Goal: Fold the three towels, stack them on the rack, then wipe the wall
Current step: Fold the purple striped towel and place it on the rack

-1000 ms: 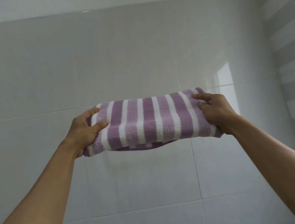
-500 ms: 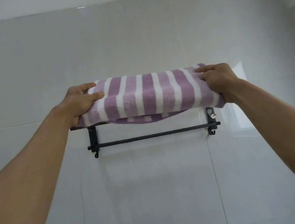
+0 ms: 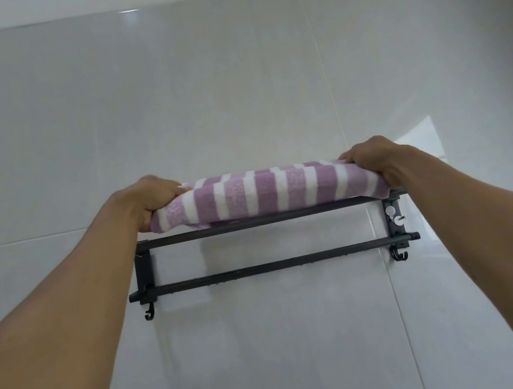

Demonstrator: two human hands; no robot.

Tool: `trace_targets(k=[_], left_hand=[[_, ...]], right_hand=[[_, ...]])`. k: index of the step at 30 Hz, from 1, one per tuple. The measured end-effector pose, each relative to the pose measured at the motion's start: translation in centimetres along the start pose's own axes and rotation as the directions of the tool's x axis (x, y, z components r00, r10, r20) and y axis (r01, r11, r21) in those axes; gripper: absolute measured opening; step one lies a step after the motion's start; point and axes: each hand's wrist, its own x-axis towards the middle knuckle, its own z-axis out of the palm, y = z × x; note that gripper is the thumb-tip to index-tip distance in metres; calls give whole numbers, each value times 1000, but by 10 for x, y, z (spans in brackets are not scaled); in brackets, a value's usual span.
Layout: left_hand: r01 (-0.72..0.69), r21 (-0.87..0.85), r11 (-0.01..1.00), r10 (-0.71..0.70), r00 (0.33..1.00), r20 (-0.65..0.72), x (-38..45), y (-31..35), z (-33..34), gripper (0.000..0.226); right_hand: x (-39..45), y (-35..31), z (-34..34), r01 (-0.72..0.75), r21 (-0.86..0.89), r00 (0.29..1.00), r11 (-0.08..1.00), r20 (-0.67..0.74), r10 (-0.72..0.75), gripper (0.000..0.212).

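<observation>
A folded purple-and-white striped towel lies across the top shelf of a black wall rack. My left hand grips the towel's left end, fingers curled round its edge. At the right end, my right hand grips it the same way. Both arms reach up from the lower corners. The shelf's top surface is hidden behind the towel. No other towels are in view.
The rack is fixed to a glossy pale grey tiled wall. A lower bar runs under the shelf, with small hooks at both ends. The ceiling edge shows at the top.
Both hands carried the towel up and forward to the rack. The rack came into view, and the towel now rests on its top shelf.
</observation>
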Motion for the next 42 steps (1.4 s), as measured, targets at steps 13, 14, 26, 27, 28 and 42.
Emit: trace_targets(k=[13, 14, 26, 27, 28, 42], left_hand=[[76, 383, 921, -111, 991, 70, 19, -5, 5, 19], [78, 385, 920, -111, 992, 65, 20, -6, 3, 21], [-464, 845, 265, 647, 736, 201, -33, -4, 55, 83], [-435, 879, 194, 631, 741, 228, -32, -7, 57, 81], [-426, 888, 174, 616, 751, 239, -31, -9, 57, 79], [-441, 815, 376, 488, 842, 231, -18, -20, 29, 66]], right_hand=[[34, 1, -2, 12, -470, 990, 883, 127, 54, 16], [36, 2, -2, -31, -412, 989, 911, 119, 87, 18], [-71, -6, 60, 655, -714, 628, 246, 334, -703, 69], [-68, 1, 59, 634, -739, 657, 229, 358, -663, 67], [-63, 7, 56, 626, -746, 674, 228, 369, -640, 64], [-40, 13, 25, 504, -803, 800, 318, 296, -522, 51]])
